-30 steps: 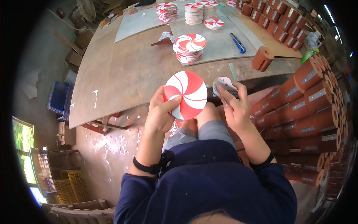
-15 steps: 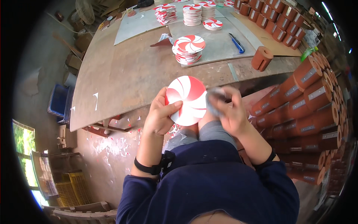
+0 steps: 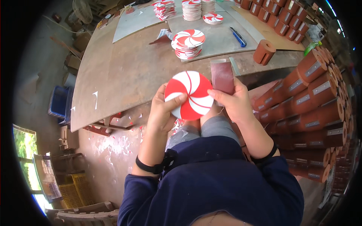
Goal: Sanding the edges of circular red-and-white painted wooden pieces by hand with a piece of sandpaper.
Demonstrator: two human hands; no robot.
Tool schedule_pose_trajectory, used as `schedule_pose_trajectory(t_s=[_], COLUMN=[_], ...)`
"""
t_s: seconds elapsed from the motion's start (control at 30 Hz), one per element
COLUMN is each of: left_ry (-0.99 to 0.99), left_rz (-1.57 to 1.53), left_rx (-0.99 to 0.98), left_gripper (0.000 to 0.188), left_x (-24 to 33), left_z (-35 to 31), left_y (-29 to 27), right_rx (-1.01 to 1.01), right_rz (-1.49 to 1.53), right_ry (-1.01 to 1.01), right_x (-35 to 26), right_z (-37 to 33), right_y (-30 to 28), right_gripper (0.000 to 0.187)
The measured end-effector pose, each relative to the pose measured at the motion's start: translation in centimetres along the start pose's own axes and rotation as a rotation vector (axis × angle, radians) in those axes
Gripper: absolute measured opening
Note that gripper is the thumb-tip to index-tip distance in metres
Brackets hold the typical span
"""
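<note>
My left hand (image 3: 161,109) grips a round disc (image 3: 193,84) with a red and white swirl pattern, thumb on its face and fingers behind. The disc is held over my lap, just off the table's near edge. In my right hand (image 3: 238,102) is a reddish-brown piece of sandpaper (image 3: 222,77), pointing up and away from me. That hand's thumb touches the disc's right edge. On the table beyond stands a stack of similar swirl discs (image 3: 188,44).
More disc stacks (image 3: 191,10) stand farther back on the table (image 3: 124,71). A blue utility knife (image 3: 238,37) lies right of the near stack, close to a brown cylinder (image 3: 264,52). Piled brown cylinders (image 3: 301,101) rise at my right. Paper scraps (image 3: 111,145) litter the floor.
The disc has turned in my hands and its swirl sits differently. My right hand, blurred before, now holds the sandpaper upright with its brown side showing, its thumb against the disc's edge.
</note>
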State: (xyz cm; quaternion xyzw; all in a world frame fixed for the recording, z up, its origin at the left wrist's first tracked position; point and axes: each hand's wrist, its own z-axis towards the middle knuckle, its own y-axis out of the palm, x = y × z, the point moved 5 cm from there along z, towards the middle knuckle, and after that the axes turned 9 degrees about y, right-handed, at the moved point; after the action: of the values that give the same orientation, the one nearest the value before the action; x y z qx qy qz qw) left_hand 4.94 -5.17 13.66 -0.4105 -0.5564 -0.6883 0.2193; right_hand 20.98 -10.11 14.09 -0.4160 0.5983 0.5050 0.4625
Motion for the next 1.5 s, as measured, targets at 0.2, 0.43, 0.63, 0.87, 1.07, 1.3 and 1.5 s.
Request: schedule_pose_trajectory(t_s=[0.2, 0.43, 0.63, 0.87, 1.07, 1.3, 1.5], left_ry=[0.009, -0.096, -0.12, -0.244, -0.223, -0.306, -0.271], left_rz=[-0.266, -0.423, -0.364, -0.454, -0.427, -0.512, -0.427], left_rx=[0.131, 0.15, 0.16, 0.146, 0.186, 0.08, 0.145], left_gripper=[0.036, 0.033, 0.029, 0.028, 0.027, 0.029, 0.029], left_x=[-3.4, -5.0, -4.6, -4.0, -3.6, -3.9, -4.1], left_z=[-0.5, -1.1, -0.1, -0.7, -0.2, -0.2, 0.0], left_y=[0.3, 1.0, 1.9, 1.1, 1.5, 1.3, 1.0], right_rx=[0.149, 0.359, 0.387, 0.325, 0.469, 0.315, 0.321], right_rz=[0.372, 0.411, 0.238, -1.028, -1.057, -1.034, -0.874], right_ry=[-0.098, -0.087, -0.121, -0.969, -0.738, -0.871, -0.835], right_x=[0.4, 0.7, -0.2, -3.7, 1.0, -0.8, -3.1], right_z=[0.7, 0.9, 0.5, -2.8, -0.4, -1.3, -2.0], right_y=[1.0, 0.2, 0.0, 1.9, -3.2, -0.3, 0.2], right_gripper=[0.028, 0.028, 0.023, 0.04, 0.051, 0.047, 0.048])
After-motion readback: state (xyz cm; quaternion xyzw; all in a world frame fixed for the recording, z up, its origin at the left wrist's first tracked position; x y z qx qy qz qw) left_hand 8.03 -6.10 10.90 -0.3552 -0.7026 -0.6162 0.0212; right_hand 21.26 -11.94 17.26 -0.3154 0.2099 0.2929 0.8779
